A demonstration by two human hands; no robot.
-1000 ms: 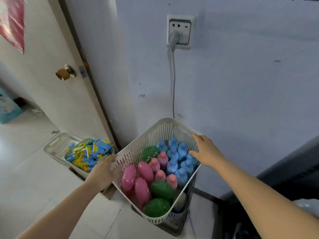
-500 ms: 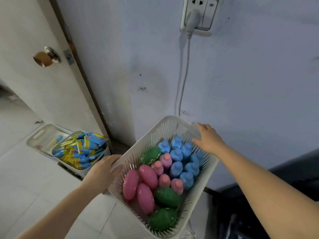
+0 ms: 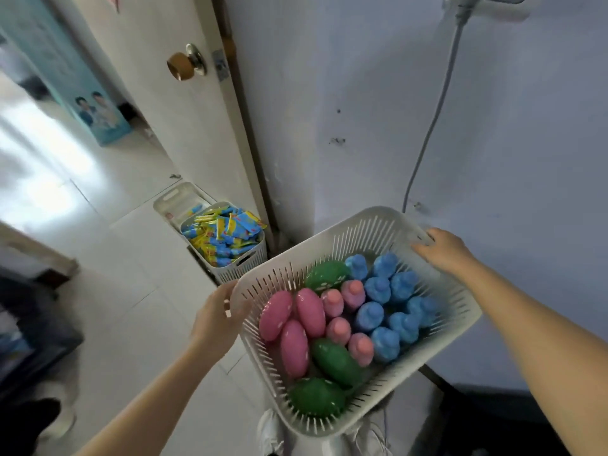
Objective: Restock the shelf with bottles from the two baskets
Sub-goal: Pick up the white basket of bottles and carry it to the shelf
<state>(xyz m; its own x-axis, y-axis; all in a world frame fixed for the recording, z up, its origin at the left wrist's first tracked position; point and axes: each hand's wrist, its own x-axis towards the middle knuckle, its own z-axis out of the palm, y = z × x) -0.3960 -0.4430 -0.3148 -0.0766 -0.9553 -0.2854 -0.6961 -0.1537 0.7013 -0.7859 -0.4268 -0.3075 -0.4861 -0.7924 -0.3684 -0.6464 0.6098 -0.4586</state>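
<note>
A white slotted basket (image 3: 362, 225) is held up in the air, tilted, in front of the wall. My left hand (image 3: 215, 319) grips its left rim and my right hand (image 3: 442, 246) grips its far right rim. Inside lie several blue bottles (image 3: 383, 319), several pink bottles (image 3: 304, 327) and three green bottles (image 3: 334, 357), packed close together. No shelf is in view.
A second white basket (image 3: 237, 269) full of blue and yellow packets stands on the floor by the door frame. A white door with a brass knob (image 3: 179, 65) is to the left. A grey cable (image 3: 431, 126) hangs down the wall. Dark furniture (image 3: 29, 324) sits at the left.
Both hands have lifted the basket of bottles off its stand and brought it higher and closer to me. The view has swung left, showing more floor and door.
</note>
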